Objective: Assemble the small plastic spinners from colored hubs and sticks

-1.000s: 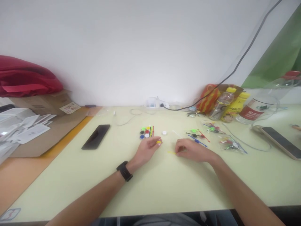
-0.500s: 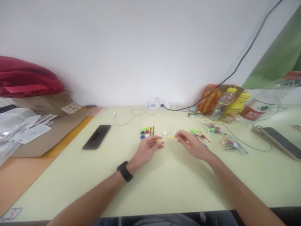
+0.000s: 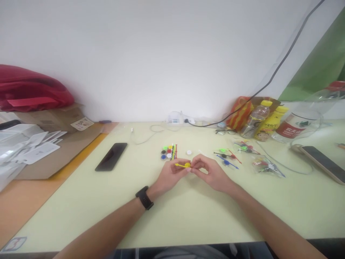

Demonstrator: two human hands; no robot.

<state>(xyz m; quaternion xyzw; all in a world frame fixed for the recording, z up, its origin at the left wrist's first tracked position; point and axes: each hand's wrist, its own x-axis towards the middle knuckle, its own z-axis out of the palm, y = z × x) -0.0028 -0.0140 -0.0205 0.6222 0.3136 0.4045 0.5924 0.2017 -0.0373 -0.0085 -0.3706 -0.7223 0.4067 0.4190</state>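
Fingertips of both my hands meet over the middle of the table. My left hand (image 3: 170, 176) is closed on a small yellow disc (image 3: 187, 165). A thin yellow plastic arrow (image 3: 180, 166) lies across the disc, its pointed end to the left. My right hand (image 3: 211, 174) pinches the arrow's other end at the disc; the fingers partly hide it. Just beyond my left hand lie several coloured discs (image 3: 163, 157) and a bundle of thin arrows (image 3: 174, 151). A white disc (image 3: 189, 152) lies by itself behind my hands.
Blue, red and green arrow-and-disc pieces (image 3: 226, 162) lie right of my hands, beside bagged pieces (image 3: 265, 165). A black phone (image 3: 111, 157) is at left, another phone (image 3: 325, 163) at far right. Bottles (image 3: 269, 124), glasses (image 3: 225, 132) and a power strip (image 3: 176, 118) stand along the wall.
My hands have come together. My right hand has moved left with the yellow arrow, which now lies across the yellow disc in my left hand.
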